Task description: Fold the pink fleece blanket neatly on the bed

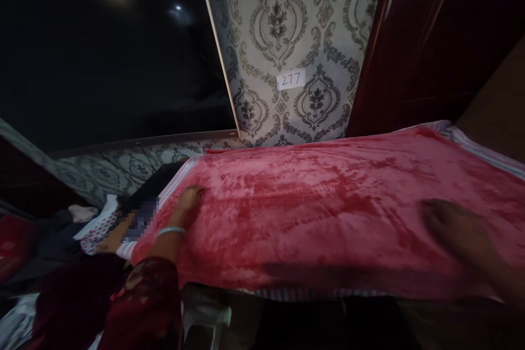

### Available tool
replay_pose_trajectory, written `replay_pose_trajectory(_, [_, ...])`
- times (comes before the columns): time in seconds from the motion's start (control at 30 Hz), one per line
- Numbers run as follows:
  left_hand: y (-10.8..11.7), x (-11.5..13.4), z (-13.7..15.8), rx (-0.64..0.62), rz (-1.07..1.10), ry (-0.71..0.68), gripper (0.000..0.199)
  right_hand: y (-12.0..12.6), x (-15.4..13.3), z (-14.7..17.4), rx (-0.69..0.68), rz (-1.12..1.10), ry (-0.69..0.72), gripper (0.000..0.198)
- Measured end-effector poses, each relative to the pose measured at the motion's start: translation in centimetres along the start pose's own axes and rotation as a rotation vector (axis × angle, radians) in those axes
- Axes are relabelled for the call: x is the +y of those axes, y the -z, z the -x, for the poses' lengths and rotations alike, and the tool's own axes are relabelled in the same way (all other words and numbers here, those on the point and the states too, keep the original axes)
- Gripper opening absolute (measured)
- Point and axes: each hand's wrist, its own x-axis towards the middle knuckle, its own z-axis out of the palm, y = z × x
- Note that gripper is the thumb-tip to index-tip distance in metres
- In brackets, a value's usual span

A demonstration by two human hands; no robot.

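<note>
A red and pink plush cloth (303, 208) with striped edges lies spread out in front of me. My left hand (191, 200), with a pale bracelet at the wrist, rests on its left part. The fingers there look curled downward against the fabric, and whatever may be in them is hidden. Over the right part of the cloth is my right hand (449, 224), smeared by motion; its fingers cannot be made out. Some wrinkles and darker brushed patches cross the cloth.
A large dark screen (115, 65) stands behind on the left. Patterned wallpaper (279, 22) carries a paper label (291, 79) reading 277. At the right is a dark red panel (414, 49). Clothes (61, 235) lie piled at left; a white stool (209, 314) is below the cloth.
</note>
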Motion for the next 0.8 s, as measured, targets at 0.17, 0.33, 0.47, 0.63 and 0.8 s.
replay_pose_trajectory(0.17, [0.1, 0.0, -1.2, -0.036, -0.033, -0.035, 0.025, -6.9, -11.7, -1.2, -0.195, -0.182, 0.182, 0.023])
replay_pose_trajectory(0.33, [-0.1, 0.5, -1.7, -0.052, -0.054, -0.046, 0.024, -12.8, -19.9, -3.4, -0.292, -0.297, 0.333, 0.021])
replay_pose_trajectory(0.47, [-0.6, 0.5, -1.6, -0.013, -0.042, 0.008, 0.025, -16.6, -23.8, -5.3, -0.279, -0.363, 0.388, 0.019])
replay_pose_trajectory(0.63, [-1.4, 0.1, -1.0, 0.066, 0.008, 0.112, 0.031, -20.2, -26.1, -6.6, -0.292, -0.369, 0.430, 0.020])
replay_pose_trajectory(0.8, [-1.4, -0.1, -1.3, 0.111, 0.037, 0.222, 0.032, -22.0, -26.0, -6.0, -0.276, -0.291, 0.424, 0.024])
